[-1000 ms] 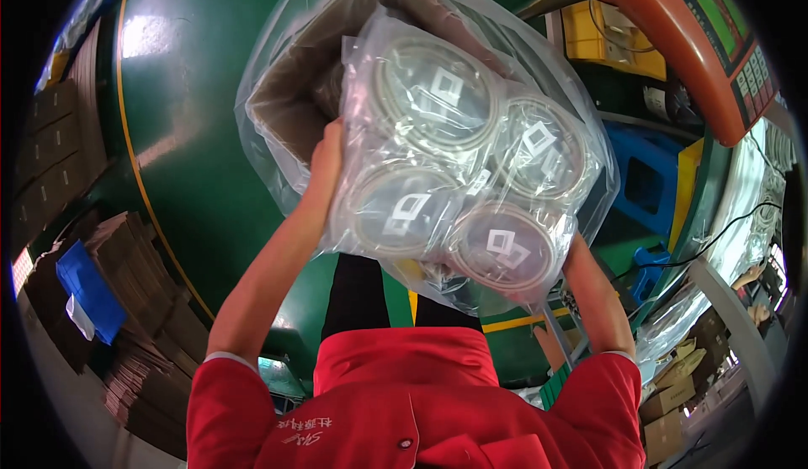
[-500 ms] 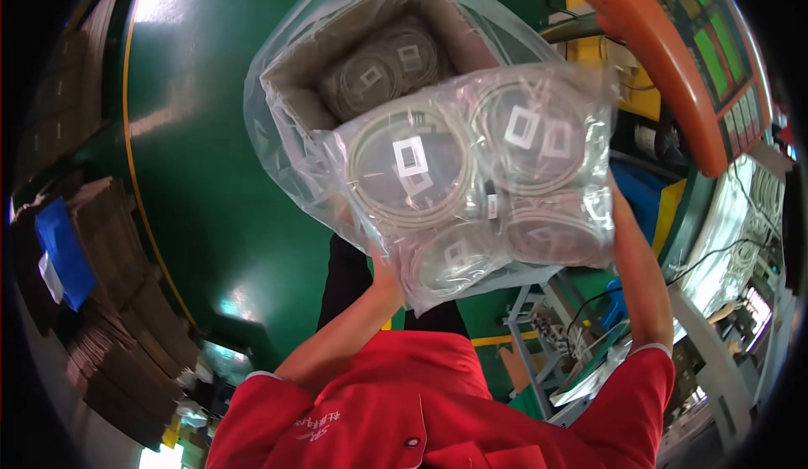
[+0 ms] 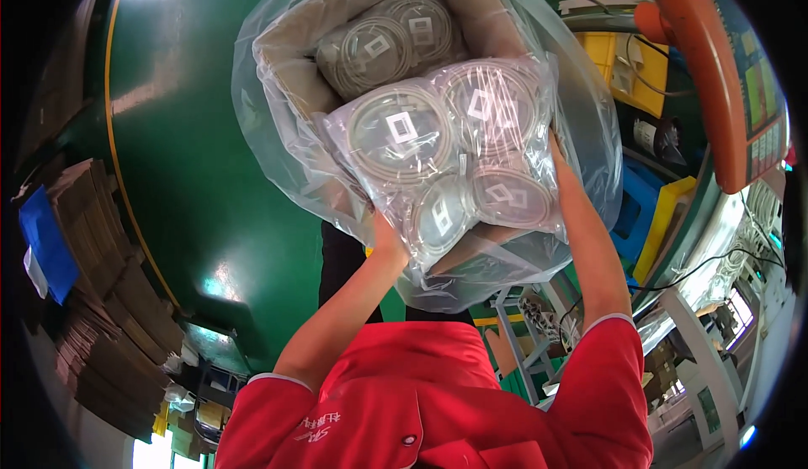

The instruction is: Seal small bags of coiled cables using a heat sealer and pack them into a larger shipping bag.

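Observation:
Between my two hands is a clear plastic bag of coiled cables (image 3: 463, 166); several pale coils with white labels show through it. My left hand (image 3: 390, 235) grips its lower left edge, fingers mostly hidden by the plastic. On the right edge my right hand (image 3: 560, 162) holds it, its fingers hidden too. The bag lies tilted over the near half of an open cardboard box (image 3: 290, 52), partly inside the walls. A loose clear liner (image 3: 278, 153) drapes out over the box's rim. Deeper in the box rests another bag of coiled cables (image 3: 379, 48).
An orange-framed device with a keypad (image 3: 703, 74) stands at the right. Near it are yellow bins (image 3: 644, 82) and a blue bin (image 3: 631, 204). Flattened cardboard (image 3: 109, 275) is stacked at the left. A grey metal frame (image 3: 526, 343) stands close by my right side.
The bag of coiled cables has moved left and down into the box opening, with both hands still on it. More of the box's near side and liner now shows.

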The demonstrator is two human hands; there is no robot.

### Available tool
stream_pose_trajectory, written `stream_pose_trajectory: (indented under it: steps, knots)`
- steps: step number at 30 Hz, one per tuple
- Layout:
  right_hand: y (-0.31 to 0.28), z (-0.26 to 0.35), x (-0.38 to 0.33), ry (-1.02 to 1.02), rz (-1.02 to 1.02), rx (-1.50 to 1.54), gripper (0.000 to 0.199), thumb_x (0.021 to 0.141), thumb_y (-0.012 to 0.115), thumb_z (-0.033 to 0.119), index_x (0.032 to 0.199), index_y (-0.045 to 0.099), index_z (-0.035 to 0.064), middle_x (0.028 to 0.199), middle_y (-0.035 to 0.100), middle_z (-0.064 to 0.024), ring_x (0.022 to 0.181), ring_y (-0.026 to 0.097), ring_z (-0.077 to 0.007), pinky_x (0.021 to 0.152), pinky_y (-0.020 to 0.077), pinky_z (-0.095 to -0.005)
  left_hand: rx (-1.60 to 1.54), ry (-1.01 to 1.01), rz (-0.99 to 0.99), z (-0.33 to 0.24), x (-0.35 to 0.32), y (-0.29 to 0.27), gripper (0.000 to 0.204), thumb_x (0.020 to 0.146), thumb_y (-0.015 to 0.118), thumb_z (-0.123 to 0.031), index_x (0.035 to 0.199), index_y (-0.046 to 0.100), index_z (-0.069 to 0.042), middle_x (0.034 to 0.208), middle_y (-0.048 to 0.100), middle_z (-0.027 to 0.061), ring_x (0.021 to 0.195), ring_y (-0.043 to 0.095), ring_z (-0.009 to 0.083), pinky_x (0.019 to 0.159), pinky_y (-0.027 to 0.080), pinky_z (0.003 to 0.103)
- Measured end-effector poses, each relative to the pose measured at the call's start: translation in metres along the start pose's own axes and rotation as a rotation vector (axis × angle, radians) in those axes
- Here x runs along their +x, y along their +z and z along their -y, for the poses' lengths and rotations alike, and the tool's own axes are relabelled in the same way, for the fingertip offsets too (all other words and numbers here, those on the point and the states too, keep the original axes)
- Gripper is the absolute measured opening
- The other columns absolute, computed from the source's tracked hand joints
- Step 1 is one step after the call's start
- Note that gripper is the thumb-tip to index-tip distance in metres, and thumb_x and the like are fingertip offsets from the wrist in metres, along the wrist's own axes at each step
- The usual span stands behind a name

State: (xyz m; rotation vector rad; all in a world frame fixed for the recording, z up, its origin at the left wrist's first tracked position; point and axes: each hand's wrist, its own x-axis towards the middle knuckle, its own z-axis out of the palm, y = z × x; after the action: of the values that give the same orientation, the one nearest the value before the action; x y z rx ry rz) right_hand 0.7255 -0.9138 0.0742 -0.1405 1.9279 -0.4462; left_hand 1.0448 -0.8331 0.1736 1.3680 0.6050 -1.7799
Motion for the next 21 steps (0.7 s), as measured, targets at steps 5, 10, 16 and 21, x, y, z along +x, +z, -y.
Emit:
stream_pose_trajectory:
  steps: [5,10,16,21]
  knots:
    - [0.02,0.066,-0.15,-0.057,0.249,-0.13,0.037,0.075,0.044,0.025,0.106,0.043,0.0041,0.099,0.048,-0.0117,0.091,0.046,-0.0222,0.079,0.0345,-0.0277,0.795,0.537,0.111,-0.028,-0.068,-0.011,0.037,0.076,0.037,-0.022,0.11,0.036,-0.005,0.117,0.034,0.0098,0.107,0.034,0.0225,0.088,0.028,0.035]
    - [0.025,0.043,-0.203,-1.207,-0.212,-1.283,0.053,0.07,0.052,0.024,0.112,0.033,-0.0032,0.113,0.035,-0.0178,0.105,0.035,-0.025,0.085,0.0316,-0.0326,2.019,1.144,0.688,-0.054,-0.074,0.054,0.046,0.068,0.048,-0.018,0.11,0.036,-0.002,0.12,0.029,0.0128,0.114,0.024,0.0237,0.093,0.017,0.04]
    - [0.063,-0.012,-0.145,-1.032,-0.37,-1.67,0.053,0.071,0.044,0.013,0.113,0.024,-0.0125,0.12,0.02,-0.0258,0.11,0.022,-0.038,0.091,0.0222,-0.0383,2.45,1.058,1.839,-0.019,0.035,0.041,0.054,0.066,0.052,-0.027,0.112,0.035,-0.003,0.122,0.026,0.0111,0.117,0.017,0.0218,0.095,0.009,0.041]
    - [0.059,-0.031,-0.107,-1.023,-0.509,-1.731,0.049,0.071,0.038,0.009,0.113,0.023,-0.0132,0.12,0.02,-0.0258,0.11,0.02,-0.0408,0.091,0.0235,-0.0406,2.353,1.142,1.776,0.026,0.08,0.007,0.05,0.066,0.047,-0.025,0.109,0.04,-0.001,0.122,0.027,0.0122,0.116,0.018,0.0208,0.095,0.005,0.043]
